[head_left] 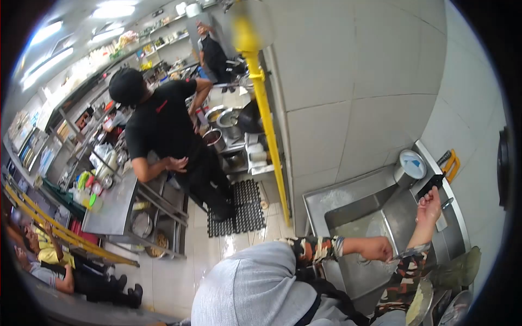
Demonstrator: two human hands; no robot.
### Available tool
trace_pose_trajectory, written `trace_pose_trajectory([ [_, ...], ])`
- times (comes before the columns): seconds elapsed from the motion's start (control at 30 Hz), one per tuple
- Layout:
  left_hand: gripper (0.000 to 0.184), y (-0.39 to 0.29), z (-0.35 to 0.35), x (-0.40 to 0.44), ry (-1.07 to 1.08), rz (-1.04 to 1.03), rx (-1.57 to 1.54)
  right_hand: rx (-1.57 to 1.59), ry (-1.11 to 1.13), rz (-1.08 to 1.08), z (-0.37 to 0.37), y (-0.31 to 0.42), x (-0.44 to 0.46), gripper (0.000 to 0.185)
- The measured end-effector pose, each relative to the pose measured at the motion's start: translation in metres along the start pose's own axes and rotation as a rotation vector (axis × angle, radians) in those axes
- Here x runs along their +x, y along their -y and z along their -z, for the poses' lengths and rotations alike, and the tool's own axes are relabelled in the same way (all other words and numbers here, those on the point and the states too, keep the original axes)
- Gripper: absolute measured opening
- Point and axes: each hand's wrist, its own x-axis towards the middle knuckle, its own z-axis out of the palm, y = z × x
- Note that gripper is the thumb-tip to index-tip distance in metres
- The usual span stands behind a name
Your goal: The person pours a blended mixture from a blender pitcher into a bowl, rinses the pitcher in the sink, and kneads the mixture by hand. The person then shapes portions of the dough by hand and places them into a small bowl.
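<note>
Over the steel sink (359,221), my left hand (379,249) is closed, its fingers curled in; whatever it may hold is hidden. My right hand (428,206) is raised by the sink's back ledge, with one finger stretched and the others partly bent. Its fingertips are at or near a black fitting (431,186); I cannot tell whether they touch. Past them, a yellow-handled tool (451,167) lies against the wall. A round metal container with a pale blue-white top (412,164) stands at the sink's corner. Camouflage sleeves (405,280) cover both forearms.
A person in black (166,122) stands beside a steel worktable (111,209). Another person (213,54) is farther back, and several people sit at lower left. A yellow pipe (263,108) rises beside the tiled wall. A black mat (235,208) covers part of the floor.
</note>
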Motion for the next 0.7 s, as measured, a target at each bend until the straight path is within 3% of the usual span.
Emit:
trace_pose_trajectory([
  [0.07,0.013,-0.006,0.003,0.001,0.074,-0.023,0.01,0.831,0.253,-0.453,0.026,-0.025,0.011,0.005],
  [0.1,0.014,-0.009,-0.004,0.0,0.136,-0.047,-0.017,0.761,0.141,-0.516,0.032,-0.047,0.014,0.006],
  [0.13,0.015,0.007,-0.002,-0.003,0.125,-0.081,-0.007,0.712,0.331,-0.442,0.048,-0.087,0.017,0.009],
  [0.17,0.016,0.032,0.006,-0.001,0.131,-0.121,-0.023,0.493,0.092,-0.463,0.042,-0.083,-0.005,0.009],
  [0.2,0.017,0.041,0.02,-0.004,0.113,0.0,0.077,0.451,-0.061,-0.423,0.053,-0.104,-0.01,0.01],
  [0.23,0.017,0.052,0.036,-0.008,0.012,-0.008,0.083,0.305,-0.053,-0.283,0.072,-0.128,-0.018,0.014],
  [0.27,0.015,0.041,0.053,-0.006,-0.059,0.222,0.159,0.549,-0.093,-0.376,0.101,-0.182,0.008,0.019],
  [0.4,0.012,0.093,0.088,0.0,-0.378,0.308,-0.06,0.462,-0.453,-0.804,0.137,-0.202,0.042,0.008],
  [0.43,0.012,0.105,0.093,0.011,-0.358,0.304,-0.074,0.459,-0.476,-0.792,0.138,-0.199,0.058,0.008],
  [0.5,0.015,0.127,0.098,0.039,-0.465,0.425,-0.117,0.633,-0.803,-0.773,0.139,-0.182,0.088,0.008],
  [0.53,0.015,0.136,0.1,0.056,-0.455,0.423,-0.133,0.623,-0.816,-0.762,0.139,-0.173,0.102,0.008],
  [0.6,0.017,0.157,0.104,0.09,-0.537,0.374,-0.022,0.596,-0.406,-0.257,0.143,-0.162,0.122,0.009],
  [0.63,0.022,0.176,0.103,0.11,-0.544,0.366,-0.018,0.58,-0.439,-0.252,0.141,-0.163,0.122,0.009],
  [0.7,0.024,0.185,0.087,0.153,-0.486,0.478,-0.197,0.154,-0.254,-0.347,0.136,-0.165,0.108,0.011],
])
